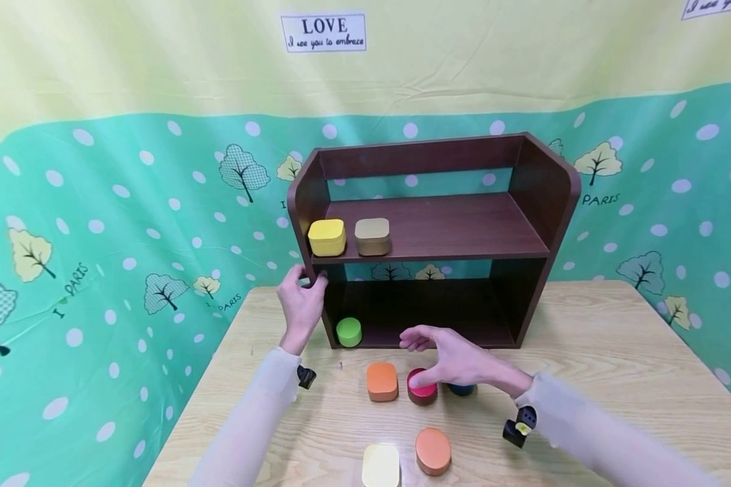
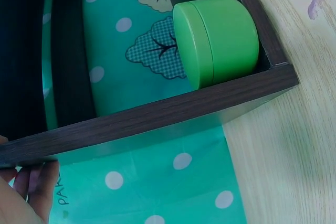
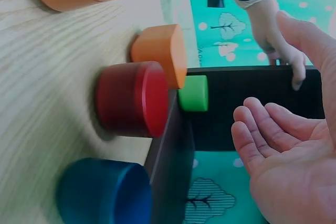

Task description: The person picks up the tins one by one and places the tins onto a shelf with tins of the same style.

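A dark brown two-tier wooden shelf (image 1: 432,257) stands at the back of the table. My left hand (image 1: 302,304) grips the front edge of its left side panel, thumb on the inner side. Low in that corner sits a round green tin (image 2: 220,43). My right hand (image 1: 463,358) is over the table in front of the shelf, palm bare and fingers loosely bent, as the right wrist view shows. Below it stand a round red tin (image 3: 131,98) and a round blue tin (image 3: 102,190), the blue one partly hidden by the hand in the head view.
On the upper board stand a yellow tin (image 1: 327,238) and a tan tin (image 1: 372,237). An orange squarish tin (image 1: 382,381) is left of the red one. Nearer me are a round salmon-orange tin (image 1: 432,450) and a cream tin (image 1: 380,465). A patterned curtain (image 1: 158,203) hangs behind.
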Tool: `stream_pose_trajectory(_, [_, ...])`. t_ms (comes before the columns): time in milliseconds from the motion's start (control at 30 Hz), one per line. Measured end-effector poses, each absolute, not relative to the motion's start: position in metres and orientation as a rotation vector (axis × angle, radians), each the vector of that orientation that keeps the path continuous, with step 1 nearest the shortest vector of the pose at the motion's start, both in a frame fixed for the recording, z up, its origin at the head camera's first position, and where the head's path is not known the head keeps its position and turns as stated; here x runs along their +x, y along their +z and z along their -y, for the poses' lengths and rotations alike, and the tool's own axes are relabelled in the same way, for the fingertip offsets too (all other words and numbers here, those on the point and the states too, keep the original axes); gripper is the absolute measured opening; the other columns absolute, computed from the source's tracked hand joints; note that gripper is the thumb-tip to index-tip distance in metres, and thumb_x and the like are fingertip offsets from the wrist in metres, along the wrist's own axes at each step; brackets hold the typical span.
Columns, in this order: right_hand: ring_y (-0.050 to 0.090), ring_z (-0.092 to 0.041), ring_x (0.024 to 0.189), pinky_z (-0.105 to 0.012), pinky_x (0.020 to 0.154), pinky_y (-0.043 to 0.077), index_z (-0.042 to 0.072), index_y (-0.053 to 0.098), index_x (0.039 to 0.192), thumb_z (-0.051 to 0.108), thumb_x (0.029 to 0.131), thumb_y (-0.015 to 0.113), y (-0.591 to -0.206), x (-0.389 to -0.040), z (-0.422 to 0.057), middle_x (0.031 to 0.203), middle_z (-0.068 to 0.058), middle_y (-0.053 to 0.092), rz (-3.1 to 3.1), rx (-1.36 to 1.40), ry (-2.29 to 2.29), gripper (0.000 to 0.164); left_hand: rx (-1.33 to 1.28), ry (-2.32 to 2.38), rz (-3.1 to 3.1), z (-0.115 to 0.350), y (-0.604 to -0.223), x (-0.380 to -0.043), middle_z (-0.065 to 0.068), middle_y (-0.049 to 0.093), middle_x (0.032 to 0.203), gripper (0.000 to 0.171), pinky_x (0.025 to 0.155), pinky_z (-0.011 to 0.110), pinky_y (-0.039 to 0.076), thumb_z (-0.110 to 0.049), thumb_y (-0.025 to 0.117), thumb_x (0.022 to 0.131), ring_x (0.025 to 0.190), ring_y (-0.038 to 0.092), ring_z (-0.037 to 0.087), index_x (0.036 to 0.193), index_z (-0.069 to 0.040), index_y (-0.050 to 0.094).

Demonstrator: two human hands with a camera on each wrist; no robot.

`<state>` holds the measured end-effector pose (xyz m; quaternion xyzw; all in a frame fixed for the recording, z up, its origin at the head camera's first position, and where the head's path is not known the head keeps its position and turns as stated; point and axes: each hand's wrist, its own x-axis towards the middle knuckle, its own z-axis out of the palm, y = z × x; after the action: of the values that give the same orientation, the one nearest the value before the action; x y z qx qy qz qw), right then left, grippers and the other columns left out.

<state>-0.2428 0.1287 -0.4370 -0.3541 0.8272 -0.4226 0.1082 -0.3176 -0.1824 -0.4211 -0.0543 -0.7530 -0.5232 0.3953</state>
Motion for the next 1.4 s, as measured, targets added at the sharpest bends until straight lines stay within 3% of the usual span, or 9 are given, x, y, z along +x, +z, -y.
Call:
stream_pose_trajectory(233, [0.066, -0.037, 0.125, -0.036, 0.112, 0.055, 0.0, 0.06, 0.144, 0.03, 0.085, 0.091, -0.452, -0.244, -0.124, 0.139, -0.017, 0.072, -2.43, -0.999, -1.258, 0.072, -0.133, -1.322, 1.913, 0.182, -0.422, -0.318, 0.026, 0.074, 0.092, 0.012, 0.071, 0.005, 0.051, -0.006, 0.076, 0.089, 0.089, 0.075, 0.042, 0.093, 0.005, 0.071])
stream_pose_trajectory(400, [0.064, -0.044, 0.128, -0.043, 0.114, 0.055, -0.003, 0.059, 0.145, 0.03, 0.085, 0.091, -0.459, -0.246, -0.121, 0.141, -0.023, 0.069, -2.408, -0.969, -1.285, 0.076, -0.124, -1.312, 1.92, 0.182, -0.422, -0.318, 0.026, 0.074, 0.092, 0.013, 0.072, 0.005, 0.051, -0.006, 0.076, 0.089, 0.09, 0.075, 0.039, 0.093, 0.005, 0.072])
stream_pose_trajectory(767, [0.064, -0.044, 0.13, -0.063, 0.115, 0.05, -0.003, 0.057, 0.147, 0.025, 0.086, 0.092, -0.473, -0.252, -0.112, 0.143, -0.025, 0.068, -2.398, -0.914, -1.294, 0.075, -0.138, -1.313, 1.898, 0.182, -0.422, -0.318, 0.026, 0.075, 0.091, 0.011, 0.071, 0.006, 0.051, -0.004, 0.077, 0.089, 0.089, 0.075, 0.04, 0.094, 0.005, 0.073])
stream_pose_trajectory(967, [0.065, -0.042, 0.131, -0.058, 0.116, 0.052, -0.005, 0.057, 0.147, 0.025, 0.084, 0.093, -0.482, -0.256, -0.109, 0.143, -0.024, 0.069, -2.409, -0.915, -1.286, 0.079, -0.145, -1.309, 1.906, 0.183, -0.424, -0.319, 0.026, 0.075, 0.093, 0.012, 0.071, 0.005, 0.051, -0.006, 0.076, 0.089, 0.09, 0.074, 0.039, 0.095, 0.005, 0.073])
stream_pose_trajectory(1400, [0.066, -0.038, 0.131, -0.059, 0.117, 0.051, -0.004, 0.059, 0.146, 0.028, 0.083, 0.094, -0.488, -0.26, -0.101, 0.142, -0.019, 0.07, -2.42, -0.927, -1.231, 0.078, -0.141, -1.286, 1.902, 0.182, -0.423, -0.319, 0.025, 0.076, 0.093, 0.011, 0.071, 0.007, 0.05, -0.004, 0.077, 0.089, 0.089, 0.074, 0.038, 0.095, 0.005, 0.074])
